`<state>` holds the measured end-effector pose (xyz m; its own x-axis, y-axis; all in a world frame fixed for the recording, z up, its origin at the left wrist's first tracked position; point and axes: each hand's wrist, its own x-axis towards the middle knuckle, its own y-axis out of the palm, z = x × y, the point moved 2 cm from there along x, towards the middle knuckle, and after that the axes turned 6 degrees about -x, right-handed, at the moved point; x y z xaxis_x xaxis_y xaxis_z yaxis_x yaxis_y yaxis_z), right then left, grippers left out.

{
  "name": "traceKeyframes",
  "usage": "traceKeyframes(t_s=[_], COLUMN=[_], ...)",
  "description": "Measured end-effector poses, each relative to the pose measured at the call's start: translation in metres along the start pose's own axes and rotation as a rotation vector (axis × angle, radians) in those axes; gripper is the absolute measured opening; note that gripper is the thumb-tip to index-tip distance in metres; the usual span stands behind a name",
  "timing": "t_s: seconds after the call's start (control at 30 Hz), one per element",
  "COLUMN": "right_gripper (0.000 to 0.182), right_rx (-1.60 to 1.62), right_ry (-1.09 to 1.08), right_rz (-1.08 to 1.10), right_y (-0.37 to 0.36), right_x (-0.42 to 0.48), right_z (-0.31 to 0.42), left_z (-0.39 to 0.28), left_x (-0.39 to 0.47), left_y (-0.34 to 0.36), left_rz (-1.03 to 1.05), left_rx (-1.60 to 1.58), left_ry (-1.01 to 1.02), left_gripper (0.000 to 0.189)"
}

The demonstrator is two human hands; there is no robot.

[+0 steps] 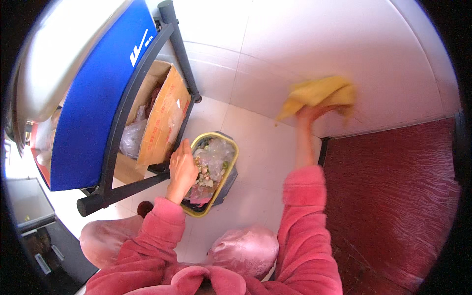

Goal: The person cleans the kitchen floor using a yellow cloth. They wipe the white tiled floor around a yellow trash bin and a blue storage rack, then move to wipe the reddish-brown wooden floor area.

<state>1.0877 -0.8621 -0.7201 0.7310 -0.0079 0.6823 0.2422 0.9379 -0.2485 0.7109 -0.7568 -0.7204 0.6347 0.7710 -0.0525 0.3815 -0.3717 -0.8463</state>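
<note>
My right hand (313,113), blurred and partly covered, holds a yellow cloth (322,94) against the pale tiled wall (265,48). My left hand (183,169) is at the left rim of a waste bin (235,162) with a yellow edge, its fingers pointing away from me. Its back faces the camera, and nothing shows held in it; its palm side is hidden. Clear plastic, a pink wrapper and food scraps (206,173) fill the bin.
A dark metal frame (121,92) with a blue panel (99,92) stands at the left. Inside it is an open cardboard box (164,121) holding plastic bags. A dark red patterned panel (383,184) lies at the right. Dark drawers (55,247) stand lower left.
</note>
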Motion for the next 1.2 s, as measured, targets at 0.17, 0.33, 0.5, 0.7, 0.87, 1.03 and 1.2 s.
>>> traceKeyframes(t_s=[0.17,0.33,0.5,0.7,0.87,1.03,1.2], right_gripper=[0.077,0.082,0.079,0.049,0.038,0.044,0.042], right_rx=[-0.341,-0.222,-0.247,-0.586,-0.435,-0.429,-0.210], right_ry=[-0.139,-0.162,-0.465,-0.397,-0.674,-0.757,-0.751], right_rz=[0.355,0.280,0.115,0.838,0.913,0.780,0.595], right_y=[0.009,-0.012,-0.007,0.030,0.022,0.013,0.039], right_x=[-0.131,-0.087,0.007,0.002,-0.056,-0.035,-0.002], right_z=[-0.017,0.034,0.127,0.165,0.058,0.083,0.171], left_z=[-0.026,-0.052,-0.063,-0.068,-0.073,-0.056,-0.062], left_x=[-0.010,-0.011,-0.017,-0.019,-0.018,-0.021,-0.016], left_y=[-0.011,-0.024,-0.023,-0.018,-0.023,-0.029,-0.026], left_rz=[-0.074,-0.136,-0.130,-0.135,-0.094,-0.106,-0.102], left_rx=[-0.114,-0.330,-0.403,-0.455,-0.492,-0.528,-0.548], left_ry=[0.150,0.221,0.260,0.227,0.200,0.161,0.145], left_gripper=[0.081,0.065,0.064,0.058,0.063,0.061,0.060])
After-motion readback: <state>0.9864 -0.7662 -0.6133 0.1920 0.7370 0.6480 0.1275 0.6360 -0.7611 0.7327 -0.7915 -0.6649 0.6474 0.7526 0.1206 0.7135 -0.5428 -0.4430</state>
